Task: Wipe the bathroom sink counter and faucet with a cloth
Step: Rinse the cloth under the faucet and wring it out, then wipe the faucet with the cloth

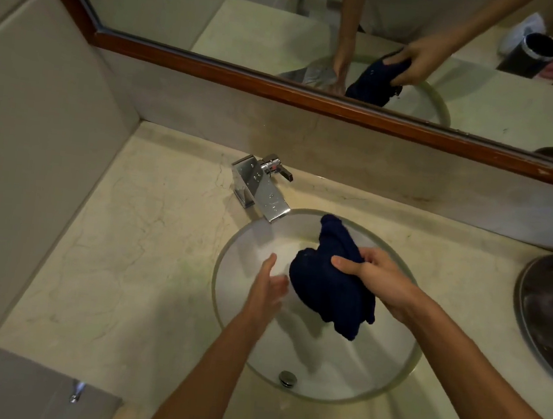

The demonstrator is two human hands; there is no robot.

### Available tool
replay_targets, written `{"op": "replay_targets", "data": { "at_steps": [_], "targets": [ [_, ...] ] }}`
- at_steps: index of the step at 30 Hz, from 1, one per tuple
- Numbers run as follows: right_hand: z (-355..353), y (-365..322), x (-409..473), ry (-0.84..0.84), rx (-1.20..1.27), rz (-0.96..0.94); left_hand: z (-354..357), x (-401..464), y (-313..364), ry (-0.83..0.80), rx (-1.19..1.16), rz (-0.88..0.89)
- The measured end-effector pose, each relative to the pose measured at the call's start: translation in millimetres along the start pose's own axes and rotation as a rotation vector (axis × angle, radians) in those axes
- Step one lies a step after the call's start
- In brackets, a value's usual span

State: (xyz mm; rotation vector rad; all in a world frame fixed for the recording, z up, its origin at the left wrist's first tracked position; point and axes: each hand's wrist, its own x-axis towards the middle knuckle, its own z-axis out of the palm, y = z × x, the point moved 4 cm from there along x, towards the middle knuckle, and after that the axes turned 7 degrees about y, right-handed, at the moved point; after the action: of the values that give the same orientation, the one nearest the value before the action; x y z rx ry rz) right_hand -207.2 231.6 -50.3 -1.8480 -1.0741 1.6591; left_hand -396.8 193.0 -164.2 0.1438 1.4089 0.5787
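Note:
A dark blue cloth (330, 281) hangs bunched over the round glass sink basin (398, 371). My right hand (374, 277) grips the cloth at its right side, fingers curled round it. Just left of the cloth, my left hand (268, 286) is held with fingers straight and slightly blurred, holding nothing. A chrome faucet (262, 187) with a side lever stands on the cream marble counter (133, 244) behind the basin's left rim, its flat spout reaching over the rim. Water drops speckle the spout.
A wood-framed mirror (282, 86) runs along the back wall and reflects my arms and the cloth. A dark round metal tray (552, 316) lies on the counter at the right edge. The chrome drain plug (287, 378) sits near the basin's front. A tiled wall closes the left side.

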Motion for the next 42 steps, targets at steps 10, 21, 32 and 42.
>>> {"op": "replay_targets", "data": {
  "at_steps": [10,21,32,42],
  "targets": [
    [-30,24,-13,0.043,0.204,0.035,55,-32,-3,-0.262,-0.422,-0.018],
    [-25,44,12,0.131,-0.013,0.017,1,-20,23,-0.196,0.384,0.482],
    [17,34,27,0.063,-0.839,-0.414,-52,-34,42,0.262,0.968,0.813],
    [154,79,-27,-0.002,0.028,-0.022,-171,-102,2,0.239,0.462,0.461]
  ]
}}
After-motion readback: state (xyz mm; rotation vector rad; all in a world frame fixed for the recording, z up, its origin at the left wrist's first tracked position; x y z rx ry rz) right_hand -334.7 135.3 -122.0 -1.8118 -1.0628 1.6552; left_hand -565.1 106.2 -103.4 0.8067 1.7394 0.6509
